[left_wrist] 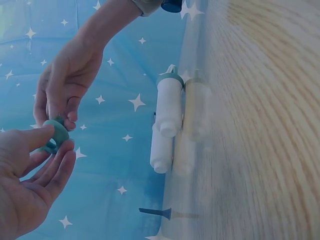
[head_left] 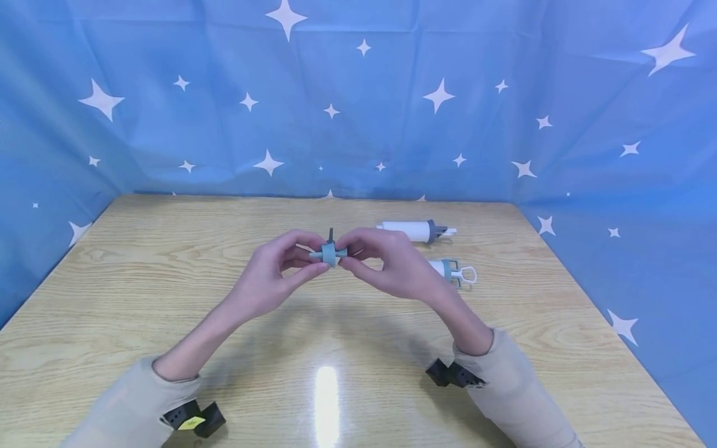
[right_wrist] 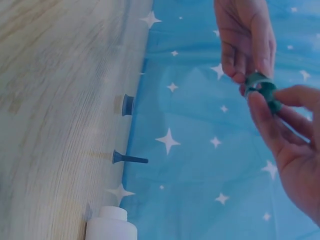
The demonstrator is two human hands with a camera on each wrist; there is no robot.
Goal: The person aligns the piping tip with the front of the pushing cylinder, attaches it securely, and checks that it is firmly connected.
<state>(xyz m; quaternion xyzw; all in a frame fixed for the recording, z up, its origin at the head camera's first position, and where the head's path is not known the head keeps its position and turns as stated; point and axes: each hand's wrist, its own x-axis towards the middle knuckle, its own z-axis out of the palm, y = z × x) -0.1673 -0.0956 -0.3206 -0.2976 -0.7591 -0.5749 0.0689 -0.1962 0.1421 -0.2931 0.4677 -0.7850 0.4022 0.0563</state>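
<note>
Blue star-patterned backdrop point(head_left: 358, 93) beyond the far edge of the bench point(head_left: 224, 224). Over its far half, left hand point(head_left: 269, 270) and right hand point(head_left: 394, 264), close together, each pinching. Toward the far right corner, two white cylinders point(head_left: 406, 231) point(head_left: 437, 266) on their sides, one grey-collared, one teal-collared. In the left pinch, above the bench, a teal ring point(head_left: 328, 256); in the right, a teal stem point(head_left: 342, 252), through or behind the ring, impossible to tell. Toward the far edge, a dark cap point(right_wrist: 128, 105) and an upright dark stemmed piece point(right_wrist: 131, 158).

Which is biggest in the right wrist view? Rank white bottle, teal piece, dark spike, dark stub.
1. White bottle, cut off
2. Teal piece
Unranked: dark spike, dark stub; they look alike.
</note>
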